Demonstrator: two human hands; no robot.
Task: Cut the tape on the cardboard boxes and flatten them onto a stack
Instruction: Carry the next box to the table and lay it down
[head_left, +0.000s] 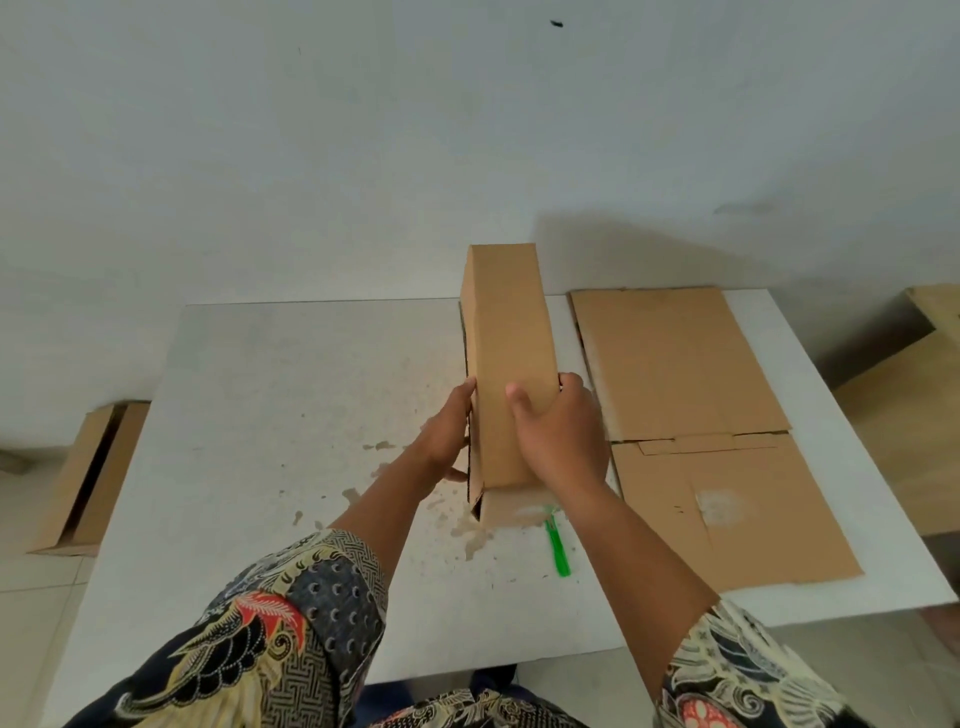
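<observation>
Both hands' fingers (519, 400) curled round long matte cardboard box (509, 338), flattened cardboard sheets (685, 405) beside, speckled white table (270, 415)

Short patterned batik sleeves (291, 623), dark blue, cream, red motifs, bare forearms

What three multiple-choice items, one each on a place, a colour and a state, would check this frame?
1. Where does the flattened cardboard lie?
A. on the table's right side
B. on the floor at left
C. under the box

2. What colour is the cutter?
A. red
B. green
C. black

3. How is the box held?
A. by the left hand alone
B. by neither hand
C. by both hands

Answers: 1 A, it lies flat on the table to the right of the box. 2 B, its handle is bright green. 3 C, the left hand and the right hand grip its two sides.
</observation>
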